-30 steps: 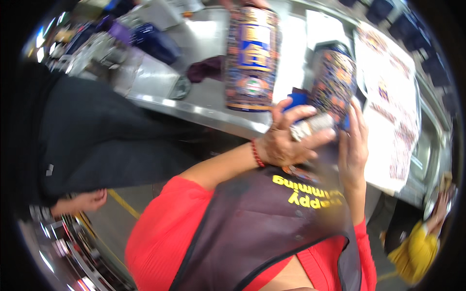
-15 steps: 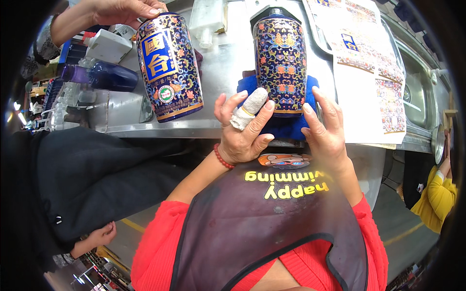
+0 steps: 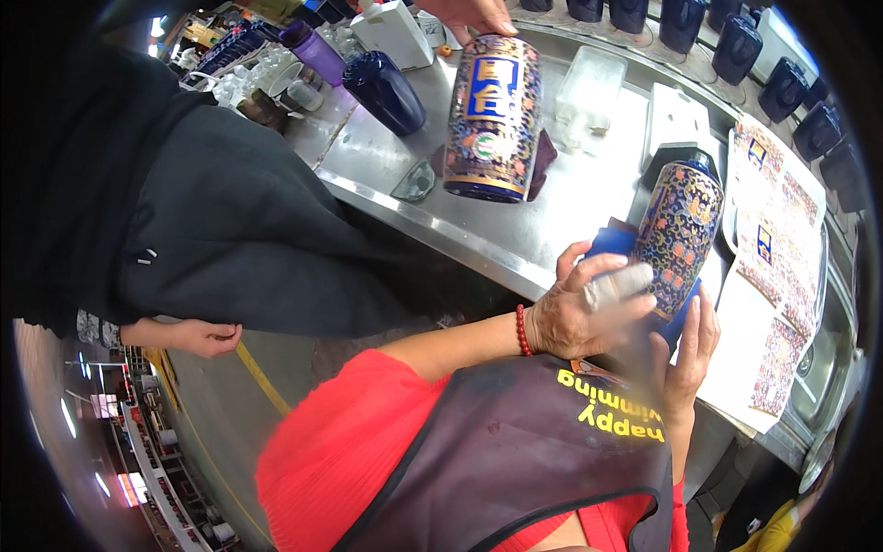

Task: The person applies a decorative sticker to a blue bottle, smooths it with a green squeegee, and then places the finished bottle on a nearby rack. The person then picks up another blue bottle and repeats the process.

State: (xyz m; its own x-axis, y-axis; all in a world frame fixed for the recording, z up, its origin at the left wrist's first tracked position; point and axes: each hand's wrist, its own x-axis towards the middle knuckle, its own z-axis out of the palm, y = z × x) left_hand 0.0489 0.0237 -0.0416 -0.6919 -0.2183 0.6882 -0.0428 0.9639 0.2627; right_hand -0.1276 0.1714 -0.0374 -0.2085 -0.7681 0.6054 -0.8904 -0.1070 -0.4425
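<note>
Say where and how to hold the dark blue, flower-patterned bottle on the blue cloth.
Probably around the middle of that flower-patterned bottle, from left and right together: it is clearly longer than wide, giving two long sides, while the short neck offers less to hold.

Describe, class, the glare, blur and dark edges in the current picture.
Head view: bright glare whitens parts of the metal counter; head view: a hazy patch blurs the area between the left hand and right hand, while the nearby bottle shows its pattern more clearly; head view: the corners fall to black.
</note>
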